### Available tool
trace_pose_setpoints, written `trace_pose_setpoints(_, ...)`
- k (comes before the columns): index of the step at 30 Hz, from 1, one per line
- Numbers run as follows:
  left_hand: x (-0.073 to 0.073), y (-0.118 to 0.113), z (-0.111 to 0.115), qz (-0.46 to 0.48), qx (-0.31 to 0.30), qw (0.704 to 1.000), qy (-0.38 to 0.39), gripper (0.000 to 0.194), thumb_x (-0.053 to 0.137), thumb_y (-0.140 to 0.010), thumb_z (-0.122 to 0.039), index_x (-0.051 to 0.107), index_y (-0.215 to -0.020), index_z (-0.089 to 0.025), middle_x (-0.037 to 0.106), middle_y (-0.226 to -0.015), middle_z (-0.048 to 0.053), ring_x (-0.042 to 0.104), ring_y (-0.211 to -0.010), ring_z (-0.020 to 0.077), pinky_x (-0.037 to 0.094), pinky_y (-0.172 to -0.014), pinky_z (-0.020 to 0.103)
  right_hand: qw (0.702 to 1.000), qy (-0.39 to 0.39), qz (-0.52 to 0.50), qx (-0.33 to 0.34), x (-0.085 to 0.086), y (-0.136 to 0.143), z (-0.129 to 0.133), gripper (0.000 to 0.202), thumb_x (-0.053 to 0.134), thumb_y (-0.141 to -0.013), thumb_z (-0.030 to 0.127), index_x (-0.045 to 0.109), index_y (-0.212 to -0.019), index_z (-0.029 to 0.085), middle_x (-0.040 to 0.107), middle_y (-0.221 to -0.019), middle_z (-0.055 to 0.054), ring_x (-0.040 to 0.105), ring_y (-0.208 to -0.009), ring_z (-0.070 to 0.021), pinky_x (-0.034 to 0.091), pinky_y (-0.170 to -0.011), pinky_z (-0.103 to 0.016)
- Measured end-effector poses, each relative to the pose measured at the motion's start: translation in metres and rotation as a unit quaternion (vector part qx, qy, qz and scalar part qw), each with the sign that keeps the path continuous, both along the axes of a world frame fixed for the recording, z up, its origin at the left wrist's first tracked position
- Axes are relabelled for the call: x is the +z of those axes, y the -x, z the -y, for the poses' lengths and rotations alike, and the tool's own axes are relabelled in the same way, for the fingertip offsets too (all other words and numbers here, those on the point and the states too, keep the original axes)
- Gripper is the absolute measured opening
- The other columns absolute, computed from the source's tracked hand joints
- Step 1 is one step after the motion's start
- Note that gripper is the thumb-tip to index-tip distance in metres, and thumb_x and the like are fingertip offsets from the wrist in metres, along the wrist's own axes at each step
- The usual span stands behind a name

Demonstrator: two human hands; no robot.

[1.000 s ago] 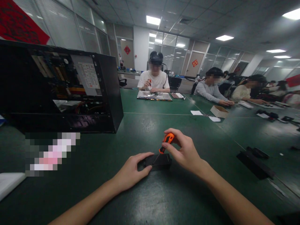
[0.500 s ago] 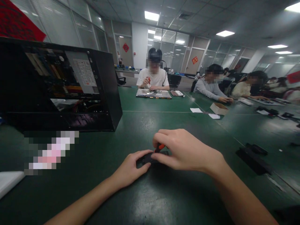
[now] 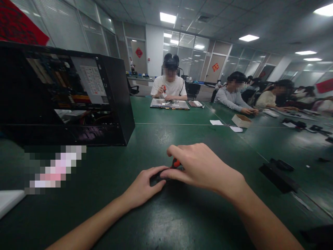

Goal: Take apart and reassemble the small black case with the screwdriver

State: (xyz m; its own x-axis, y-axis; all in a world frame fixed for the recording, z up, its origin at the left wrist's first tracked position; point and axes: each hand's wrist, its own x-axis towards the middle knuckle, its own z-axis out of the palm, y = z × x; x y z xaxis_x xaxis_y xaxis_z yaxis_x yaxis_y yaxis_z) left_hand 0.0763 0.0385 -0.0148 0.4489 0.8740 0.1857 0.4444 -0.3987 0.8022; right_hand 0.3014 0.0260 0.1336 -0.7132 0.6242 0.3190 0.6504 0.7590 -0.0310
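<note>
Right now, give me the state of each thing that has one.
Left hand: gripping the black device.
Right hand: closed on the screwdriver.
Screwdriver: held, tip hidden.
Black device: held, mostly covered.
Computer case: side open, insides showing.
Small box: open-topped.
Loose paper: lying flat.

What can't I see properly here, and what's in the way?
In the head view:
- The tip of the orange-and-black screwdriver: hidden behind the bare right hand.
- Most of the small black object in the bare left hand: covered by both hands.
- The rest of the flat white slab: cut off by the left edge.
- The pink-and-white patch: blurred into squares.
</note>
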Motion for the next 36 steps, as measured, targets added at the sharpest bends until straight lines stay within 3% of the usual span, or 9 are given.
trace_pose_setpoints(7, 0.001, 0.0, 0.001, -0.007, -0.002, 1.0, 0.001, 0.046, 0.068, -0.094, -0.032, 0.068, -0.139, -0.024, 0.073, -0.137, 0.005, 0.068, -0.125, 0.0278, 0.051, -0.11, 0.037, 0.997, 0.06, -0.007, 0.053, 0.004, -0.006, 0.001, 0.026, 0.063, -0.089, 0.017, 0.058, -0.115, 0.021, 0.069, -0.111, -0.005, 0.066, -0.089, -0.0192, 0.043, -0.069, -0.029)
trace_pose_setpoints(10, 0.001, 0.0, 0.001, -0.007, -0.003, 1.0, 0.002, 0.046, 0.067, -0.094, -0.033, 0.068, -0.139, -0.023, 0.073, -0.137, 0.006, 0.069, -0.124, 0.0278, 0.051, -0.11, 0.038, 0.999, 0.046, 0.012, 0.006, 0.005, -0.004, 0.001, 0.016, 0.061, -0.1, 0.035, 0.06, -0.108, 0.021, 0.07, -0.099, -0.004, 0.065, -0.081, -0.0194, 0.037, -0.063, -0.03)
trace_pose_setpoints(13, 0.002, 0.0, 0.0, -0.016, -0.007, 1.0, 0.002, 0.046, 0.067, -0.094, -0.031, 0.068, -0.139, -0.023, 0.073, -0.137, 0.007, 0.07, -0.122, 0.0277, 0.051, -0.109, 0.038, 0.998, 0.021, 0.039, -0.045, 0.006, -0.001, 0.0, 0.029, 0.049, -0.107, 0.046, 0.061, -0.101, 0.02, 0.07, -0.088, -0.004, 0.064, -0.075, -0.0193, 0.032, -0.06, -0.032)
trace_pose_setpoints(16, 0.002, 0.0, 0.001, -0.017, 0.001, 1.0, -0.001, 0.046, 0.067, -0.093, -0.031, 0.068, -0.139, -0.023, 0.073, -0.137, 0.007, 0.069, -0.123, 0.0278, 0.051, -0.109, 0.038, 0.998, 0.054, 0.036, -0.002, 0.011, -0.002, 0.002, 0.011, 0.055, -0.101, 0.025, 0.061, -0.11, 0.02, 0.07, -0.103, -0.004, 0.066, -0.087, -0.0181, 0.037, -0.066, -0.031)
trace_pose_setpoints(18, 0.001, 0.0, 0.002, -0.014, 0.009, 1.0, -0.002, 0.046, 0.068, -0.093, -0.031, 0.068, -0.138, -0.023, 0.073, -0.135, 0.006, 0.069, -0.123, 0.0278, 0.051, -0.11, 0.038, 0.995, 0.09, 0.033, 0.035, 0.016, -0.003, 0.005, 0.022, 0.06, -0.094, 0.018, 0.06, -0.115, 0.021, 0.068, -0.11, -0.003, 0.066, -0.092, -0.0174, 0.04, -0.069, -0.029)
trace_pose_setpoints(24, 0.001, 0.0, 0.002, -0.001, -0.007, 1.0, -0.002, 0.045, 0.068, -0.093, -0.026, 0.069, -0.138, -0.023, 0.074, -0.135, 0.005, 0.07, -0.12, 0.0261, 0.052, -0.108, 0.036, 0.994, 0.05, 0.075, -0.065, 0.022, 0.01, 0.005, 0.03, 0.052, -0.106, 0.048, 0.064, -0.102, 0.021, 0.072, -0.092, -0.005, 0.069, -0.081, -0.0239, 0.033, -0.061, -0.033)
trace_pose_setpoints(30, 0.002, -0.001, 0.001, 0.003, -0.004, 1.0, -0.002, 0.045, 0.069, -0.093, -0.027, 0.069, -0.137, -0.023, 0.074, -0.134, 0.005, 0.07, -0.121, 0.0267, 0.052, -0.107, 0.035, 0.992, 0.11, 0.055, 0.034, 0.026, 0.008, 0.011, 0.017, 0.059, -0.096, 0.018, 0.061, -0.113, 0.02, 0.07, -0.109, -0.004, 0.067, -0.09, -0.019, 0.036, -0.065, -0.03)
trace_pose_setpoints(33, 0.0, 0.0, 0.001, 0.008, -0.002, 1.0, -0.005, 0.045, 0.069, -0.094, -0.03, 0.069, -0.138, -0.022, 0.074, -0.135, 0.005, 0.069, -0.122, 0.0267, 0.051, -0.109, 0.035, 0.994, 0.097, 0.059, 0.009, 0.025, 0.007, 0.014, 0.013, 0.062, -0.099, 0.032, 0.062, -0.105, 0.021, 0.07, -0.103, -0.004, 0.067, -0.086, -0.0199, 0.034, -0.062, -0.031)
trace_pose_setpoints(36, -0.001, 0.001, 0.001, 0.002, -0.005, 1.0, -0.005, 0.044, 0.069, -0.094, -0.031, 0.069, -0.138, -0.023, 0.074, -0.135, 0.006, 0.07, -0.121, 0.0267, 0.052, -0.109, 0.037, 0.992, 0.04, 0.092, -0.079, 0.021, 0.01, 0.013, 0.033, 0.051, -0.106, 0.049, 0.062, -0.097, 0.02, 0.071, -0.088, -0.005, 0.067, -0.074, -0.0221, 0.026, -0.057, -0.033)
